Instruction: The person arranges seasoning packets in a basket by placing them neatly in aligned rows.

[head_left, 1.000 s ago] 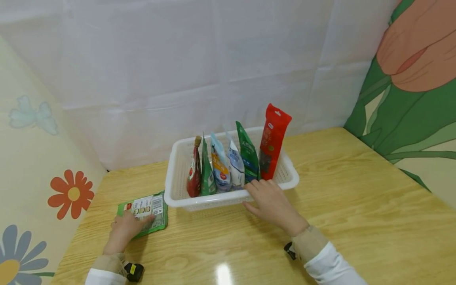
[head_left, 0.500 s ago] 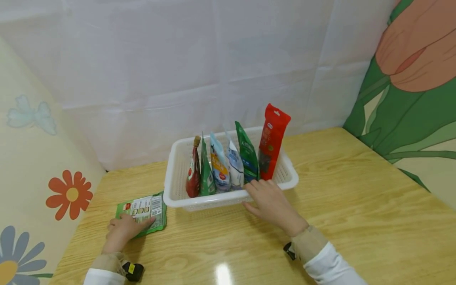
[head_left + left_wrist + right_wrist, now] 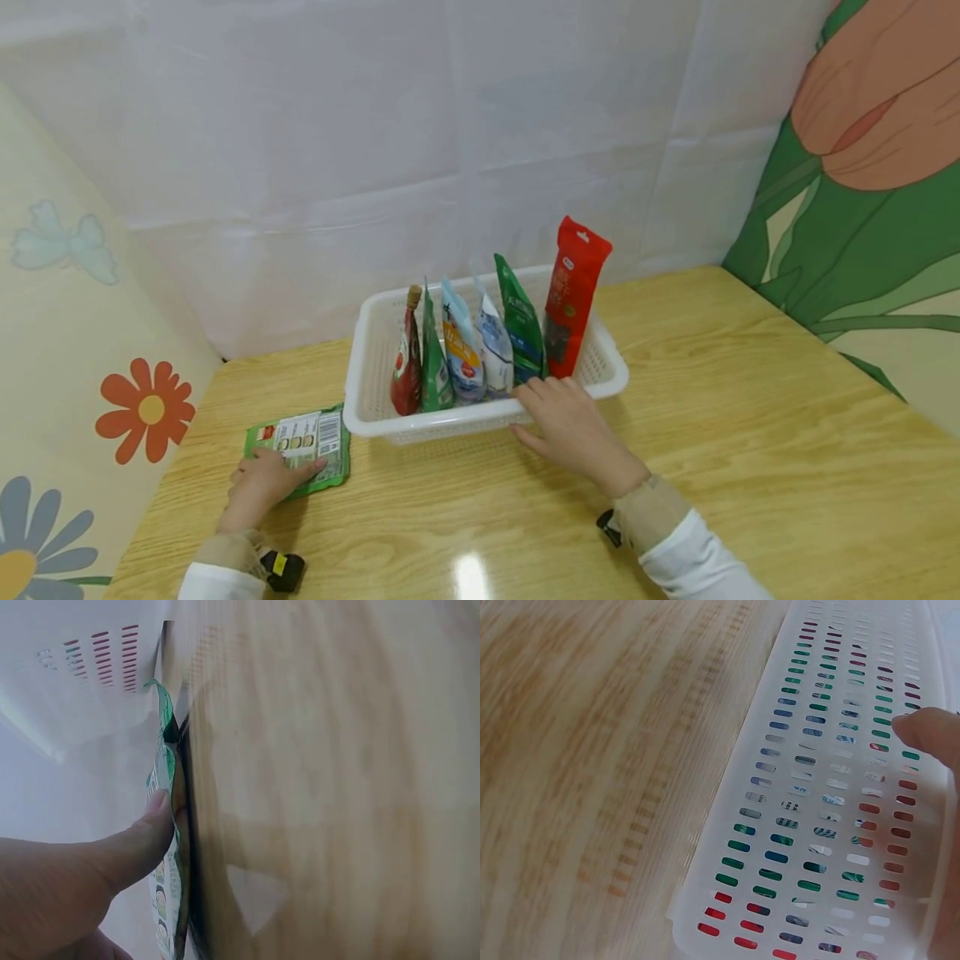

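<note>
A green packet (image 3: 330,454) with a white label and barcode lies on the table at the left. My left hand (image 3: 262,483) rests on its near left part, thumb stretched across the top face. The left wrist view shows that thumb (image 3: 142,836) against the packet (image 3: 169,855) from the side; the other fingers are mostly hidden there. My right hand (image 3: 566,425) grips the front rim of a white plastic basket (image 3: 450,422), fingers over the rim and thumb on the outer wall. In the right wrist view the thumb (image 3: 922,733) touches the slotted wall (image 3: 817,795).
Several packets stand upright in the basket: a dark red one with a brown top (image 3: 408,371), a green one (image 3: 435,367), two blue-white ones, a larger green one (image 3: 522,321) and a tall red one (image 3: 577,292). White sheeting (image 3: 375,167) hangs behind the wooden table (image 3: 750,417).
</note>
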The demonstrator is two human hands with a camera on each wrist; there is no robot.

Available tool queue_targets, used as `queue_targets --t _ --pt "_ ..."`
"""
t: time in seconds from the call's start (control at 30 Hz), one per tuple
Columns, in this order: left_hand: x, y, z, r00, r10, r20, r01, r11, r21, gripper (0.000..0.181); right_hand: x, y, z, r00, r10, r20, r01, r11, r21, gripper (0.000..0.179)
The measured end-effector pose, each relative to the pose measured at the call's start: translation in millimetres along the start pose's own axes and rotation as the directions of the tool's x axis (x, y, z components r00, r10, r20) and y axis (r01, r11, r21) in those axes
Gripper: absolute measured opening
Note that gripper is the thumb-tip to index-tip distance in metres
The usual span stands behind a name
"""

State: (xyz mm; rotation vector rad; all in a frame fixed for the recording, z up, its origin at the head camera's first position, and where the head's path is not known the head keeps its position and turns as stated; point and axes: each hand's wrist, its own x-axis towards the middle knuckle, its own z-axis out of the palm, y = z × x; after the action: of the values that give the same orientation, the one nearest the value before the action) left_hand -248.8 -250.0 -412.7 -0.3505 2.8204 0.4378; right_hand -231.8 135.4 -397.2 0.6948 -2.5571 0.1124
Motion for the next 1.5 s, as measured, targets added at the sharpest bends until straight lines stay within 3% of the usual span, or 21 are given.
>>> queue_targets --t 0.17,0.6,0.87,1.03,1.3,1.5 --pt "-0.3 2.9 1.1 0.999 0.006 -0.039 -0.006 1.0 -0.013 0.106 0.2 0.3 -0.2 1.0 -0.002 -0.003 0.002 1.0 -0.01 0.037" --pt "-0.2 -1.9 1.1 0.992 0.031 -0.121 -0.052 0.983 -0.177 0.109 -0.3 0.0 0.1 1.0 -0.004 -0.008 0.004 1.0 -0.003 0.036" --pt "-1.4 1.9 2.4 0.97 0.096 -0.222 -0.145 0.966 -0.215 0.074 -0.7 -0.2 0.3 1.0 -0.004 -0.013 0.003 1.0 -0.01 0.037" --pt "-2.1 1.2 2.4 0.955 0.101 -0.281 -0.164 0.964 -0.211 0.05 -0.6 -0.2 0.4 1.0 -0.003 -0.012 0.003 1.0 -0.006 0.037" --pt "-3.1 1.5 0.8 0.944 0.095 -0.315 -0.174 0.957 -0.233 0.042 -0.4 -0.1 1.5 1.0 -0.004 -0.023 0.003 1.0 -0.011 0.035" --pt "-2.7 2.3 0.6 0.951 0.072 -0.301 -0.156 0.951 -0.265 0.047 -0.9 0.3 2.2 0.999 -0.004 -0.032 0.004 1.0 -0.009 0.035"
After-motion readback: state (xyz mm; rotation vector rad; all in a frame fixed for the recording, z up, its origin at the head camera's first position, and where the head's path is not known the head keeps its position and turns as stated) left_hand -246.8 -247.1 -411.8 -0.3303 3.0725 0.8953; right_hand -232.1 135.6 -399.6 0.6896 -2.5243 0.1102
